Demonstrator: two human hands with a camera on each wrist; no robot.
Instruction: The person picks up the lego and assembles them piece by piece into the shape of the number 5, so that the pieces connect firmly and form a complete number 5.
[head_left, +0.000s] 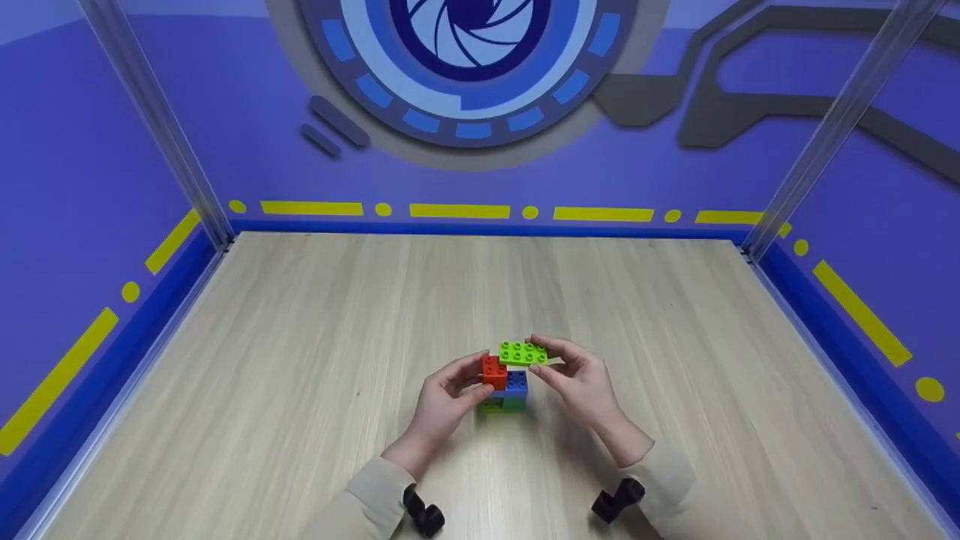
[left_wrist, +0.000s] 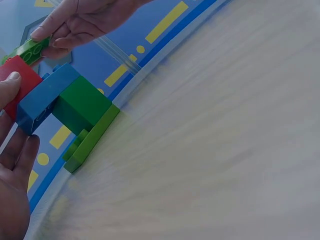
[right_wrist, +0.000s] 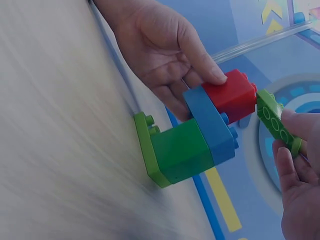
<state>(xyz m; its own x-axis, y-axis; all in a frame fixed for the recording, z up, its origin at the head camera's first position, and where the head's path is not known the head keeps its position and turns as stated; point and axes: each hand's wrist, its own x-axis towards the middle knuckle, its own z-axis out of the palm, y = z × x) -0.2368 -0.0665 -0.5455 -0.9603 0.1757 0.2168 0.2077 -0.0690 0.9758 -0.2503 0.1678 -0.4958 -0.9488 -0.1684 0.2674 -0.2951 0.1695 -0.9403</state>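
Note:
A small stack of toy building bricks stands on the table. A light green plate (right_wrist: 148,159) is lowest, under a dark green brick (right_wrist: 182,150); a blue brick (right_wrist: 212,127) lies across that, and a red brick (right_wrist: 231,96) tops its left end. My left hand (head_left: 441,403) grips the red brick, thumb on its near face, other fingers behind the stack. Between thumb and fingers, my right hand (head_left: 586,381) pinches a light green studded plate (head_left: 523,353) by its right end. The plate is tilted, its hollow underside showing in the right wrist view, its left end right at the red brick's studs.
The wood-grain table (head_left: 337,300) extends around the stack. Blue-purple panels with yellow dashes enclose its back and sides, and clear corner posts (head_left: 832,127) rise at the back. Black wrist straps (head_left: 619,500) sit over beige sleeves.

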